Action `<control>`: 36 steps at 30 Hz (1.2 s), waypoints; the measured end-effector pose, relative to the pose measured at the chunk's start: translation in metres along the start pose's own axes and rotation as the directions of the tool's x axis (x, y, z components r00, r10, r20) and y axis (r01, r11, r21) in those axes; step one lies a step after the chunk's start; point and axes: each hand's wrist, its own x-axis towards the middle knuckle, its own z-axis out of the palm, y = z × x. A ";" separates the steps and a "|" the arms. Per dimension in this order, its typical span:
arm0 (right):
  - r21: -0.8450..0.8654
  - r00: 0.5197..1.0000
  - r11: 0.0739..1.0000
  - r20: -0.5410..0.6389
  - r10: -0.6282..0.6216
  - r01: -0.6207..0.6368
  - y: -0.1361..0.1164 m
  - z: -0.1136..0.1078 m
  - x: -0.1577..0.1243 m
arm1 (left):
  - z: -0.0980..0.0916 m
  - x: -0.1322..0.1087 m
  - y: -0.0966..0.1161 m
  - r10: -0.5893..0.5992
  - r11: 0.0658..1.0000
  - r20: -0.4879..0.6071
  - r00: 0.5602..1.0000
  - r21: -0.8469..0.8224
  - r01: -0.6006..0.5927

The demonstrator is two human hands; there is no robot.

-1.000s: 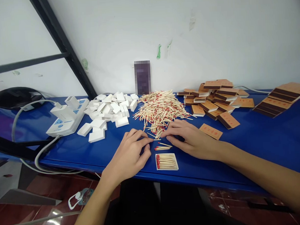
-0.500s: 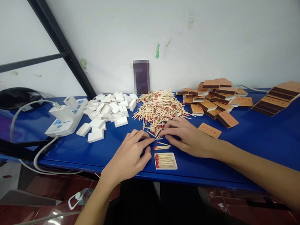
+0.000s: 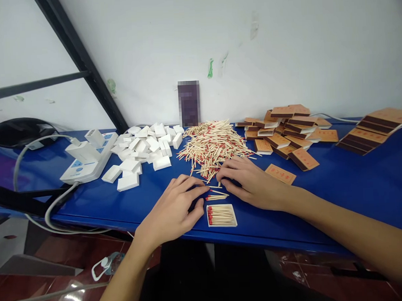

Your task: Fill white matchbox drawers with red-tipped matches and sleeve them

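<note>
A white matchbox tray [image 3: 235, 215] lies near the front edge, filled with red-headed matches in a row. Just behind it is a small group of loose matches [image 3: 217, 197]. My left hand [image 3: 178, 204] rests left of these, thumb and index finger apart, with the index fingertip at a single match [image 3: 216, 187] lying crosswise. My right hand [image 3: 247, 180] is on the other side, its thumb and index finger closed around the end of a match [image 3: 219, 184]. Beyond both hands rises a large heap of matches [image 3: 217, 143].
White empty trays [image 3: 144, 146] are piled at the left, beside a power strip [image 3: 88, 162] with plugs and cables. Orange matchbox sleeves [image 3: 286, 131] are stacked at the right, one lying flat [image 3: 280, 174] near my right wrist. A blurred dark rectangle [image 3: 189, 103] stands against the wall.
My right fingertips have shifted slightly right and now pinch an upright-looking match. My left index finger has moved slightly right, and the crosswise match lies a little farther right.
</note>
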 end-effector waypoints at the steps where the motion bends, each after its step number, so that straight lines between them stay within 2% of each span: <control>1: 0.000 1.000 1.000 -0.007 -0.001 0.001 0.000 0.000 0.000 | 0.000 0.000 0.000 0.002 1.000 0.002 1.000 -0.006 -0.002; 17: 0.048 0.992 0.999 -0.123 0.013 -0.007 0.007 0.004 -0.001 | -0.004 -0.001 0.002 0.037 0.999 0.059 0.998 -0.041 -0.035; 25: 0.063 0.994 0.998 -0.105 0.037 -0.030 0.006 0.002 0.000 | -0.005 -0.001 0.002 0.030 0.997 0.024 0.999 -0.079 -0.028; 36: 0.063 0.991 0.997 -0.117 0.060 -0.053 0.009 0.001 0.000 | -0.004 -0.001 0.000 0.081 0.994 0.048 0.996 -0.082 -0.077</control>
